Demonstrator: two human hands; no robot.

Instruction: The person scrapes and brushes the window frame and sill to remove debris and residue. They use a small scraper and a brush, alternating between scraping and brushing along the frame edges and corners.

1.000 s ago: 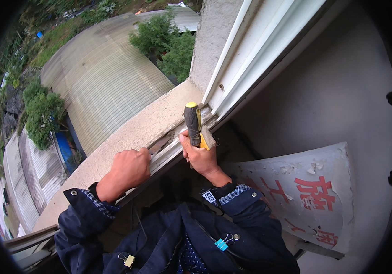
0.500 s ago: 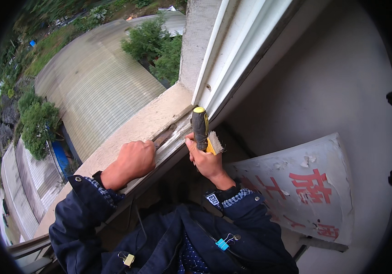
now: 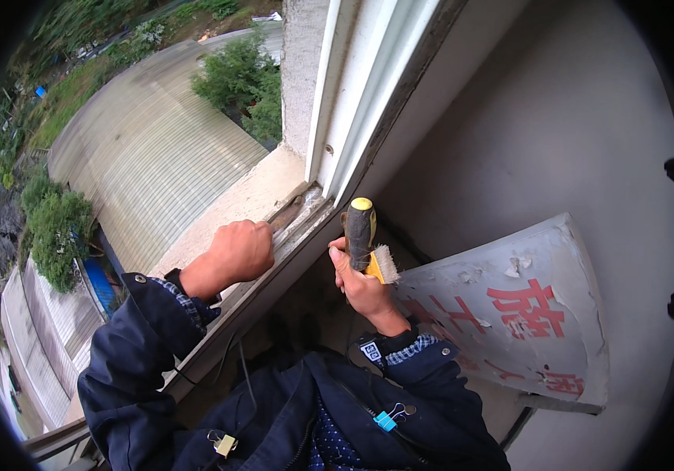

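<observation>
My left hand (image 3: 241,250) is closed in a fist at the window's bottom track (image 3: 299,228). A flat, brownish blade like a scraper's (image 3: 287,213) reaches from the fist along the track toward the frame corner; its handle is hidden in my fingers. My right hand (image 3: 364,289) is closed to the right of the track, over the inner side. It grips a brush (image 3: 385,264) with a yellow body and short pale bristles, along with a thick black-and-yellow tool handle (image 3: 360,224) pointing up. The rest of that tool is hidden by the hand.
The white window frame (image 3: 368,86) rises from the corner beside a pale outer sill (image 3: 251,188). Outside, far below, lie a corrugated roof (image 3: 156,141) and trees. Indoors, a peeling grey board with red lettering (image 3: 510,314) leans at the right by a grey wall (image 3: 588,141).
The view has shifted, with the frame and sill now further left. My right hand, with the brush and tool handle, is further from the track. My left fist stays at the track.
</observation>
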